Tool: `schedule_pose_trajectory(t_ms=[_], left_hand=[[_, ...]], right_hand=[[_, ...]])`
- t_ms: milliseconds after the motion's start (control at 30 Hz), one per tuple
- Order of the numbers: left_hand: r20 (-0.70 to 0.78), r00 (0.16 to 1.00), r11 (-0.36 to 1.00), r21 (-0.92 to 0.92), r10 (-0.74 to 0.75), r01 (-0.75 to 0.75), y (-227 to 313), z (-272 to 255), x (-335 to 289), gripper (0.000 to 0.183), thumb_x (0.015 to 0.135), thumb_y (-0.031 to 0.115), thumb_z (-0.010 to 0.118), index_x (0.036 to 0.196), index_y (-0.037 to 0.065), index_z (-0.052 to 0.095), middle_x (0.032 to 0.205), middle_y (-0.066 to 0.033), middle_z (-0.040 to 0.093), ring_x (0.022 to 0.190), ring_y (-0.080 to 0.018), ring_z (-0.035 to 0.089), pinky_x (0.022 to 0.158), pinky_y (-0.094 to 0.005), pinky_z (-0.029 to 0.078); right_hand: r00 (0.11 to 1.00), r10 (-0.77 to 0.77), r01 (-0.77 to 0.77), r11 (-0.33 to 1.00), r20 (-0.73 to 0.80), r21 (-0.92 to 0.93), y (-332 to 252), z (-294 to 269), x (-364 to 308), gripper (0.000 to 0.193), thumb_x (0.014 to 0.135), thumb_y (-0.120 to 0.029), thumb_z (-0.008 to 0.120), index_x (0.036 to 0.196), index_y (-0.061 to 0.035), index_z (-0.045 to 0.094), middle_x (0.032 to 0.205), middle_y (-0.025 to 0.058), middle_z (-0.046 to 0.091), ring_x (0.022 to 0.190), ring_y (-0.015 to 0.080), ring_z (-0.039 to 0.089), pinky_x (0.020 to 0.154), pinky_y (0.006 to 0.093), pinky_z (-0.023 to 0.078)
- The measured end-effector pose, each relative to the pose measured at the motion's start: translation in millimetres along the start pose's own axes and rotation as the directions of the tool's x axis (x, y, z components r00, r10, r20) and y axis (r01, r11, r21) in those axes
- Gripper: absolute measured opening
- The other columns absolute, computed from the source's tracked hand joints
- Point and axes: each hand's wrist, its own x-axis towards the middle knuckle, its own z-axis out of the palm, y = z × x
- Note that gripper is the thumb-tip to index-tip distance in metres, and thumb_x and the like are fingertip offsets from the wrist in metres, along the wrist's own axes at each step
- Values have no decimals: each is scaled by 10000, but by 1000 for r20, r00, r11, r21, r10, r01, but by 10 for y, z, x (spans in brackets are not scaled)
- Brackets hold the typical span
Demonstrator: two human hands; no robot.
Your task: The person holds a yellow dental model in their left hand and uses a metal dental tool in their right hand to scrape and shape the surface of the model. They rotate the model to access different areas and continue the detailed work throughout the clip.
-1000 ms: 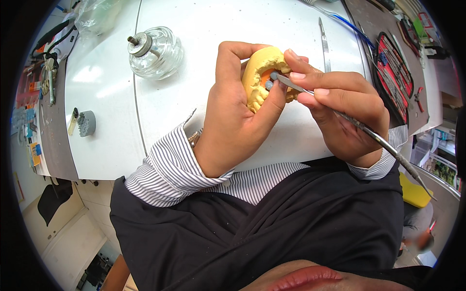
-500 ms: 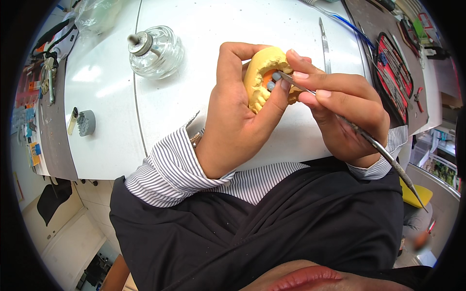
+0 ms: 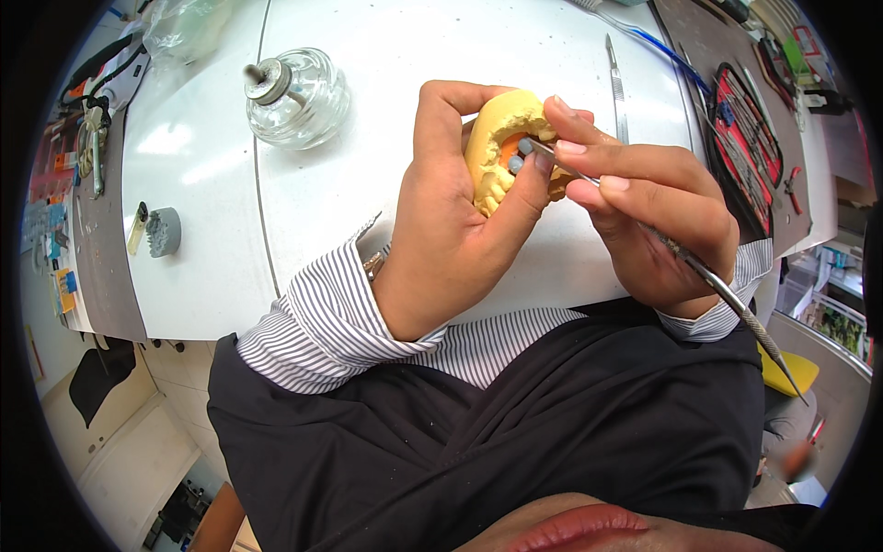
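Observation:
My left hand [image 3: 451,212] is wrapped round a yellow plaster dental model [image 3: 488,138], its thumb pressed near two grey wax teeth [image 3: 515,164] that sit beside an orange patch on the model. A slim double-ended metal carving instrument [image 3: 704,269] is pinched between the thumb and fingers of my right hand [image 3: 667,207]. Its upper tip meets the grey teeth, close to my left thumb; the other pointed end sticks out toward the lower right. My right fingers also hide part of the model's right side.
A glass spirit burner [image 3: 299,99] stands left of my hands, and a small grey block [image 3: 164,233] farther left. Beyond my right hand lie a scalpel [image 3: 616,87] and a red-and-black tool case [image 3: 743,147]. A clear plastic bag [image 3: 184,29] rests at the far left.
Both hands and the model have barely shifted. The instrument's tip has moved very slightly against the grey wax teeth.

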Motion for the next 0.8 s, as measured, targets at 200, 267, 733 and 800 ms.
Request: schedule_pose_trajectory(t_ms=[200,267,733,800], left_hand=[[-6,999,994,97,-46,46,83,2,-1,284,946,75,438,1159,8,262,1149,-211,513,1035,-193,553,861,-299,472],[-13,1000,999,48,-22,23,54,7,-3,285,944,74,439,1158,8,263,1154,-222,515,1029,-196,557,854,-296,474],[-123,985,992,-29,122,-126,-115,71,36,315,879,30,510,1113,-22,306,1082,-239,555,1009,-259,594,856,-311,488],[-16,991,989,58,136,-135,-85,29,48,323,936,103,474,1142,1,247,1171,-298,511,1091,-304,551,928,-357,461]], right_hand=[[1000,24,-24,1000,7,-1,-20,-14,4,268,826,79,572,1033,0,422,1007,223,571,991,413,595,885,507,491],[999,50,-50,998,1,38,-26,-10,3,260,830,79,567,1029,1,419,1006,223,568,991,412,596,892,509,486],[999,33,-32,999,-41,39,18,7,-38,268,822,88,576,1025,12,418,985,207,552,977,393,607,889,517,490],[998,41,-40,999,-42,29,12,-7,-43,264,817,92,581,1020,16,430,984,209,558,972,389,610,883,513,495]])
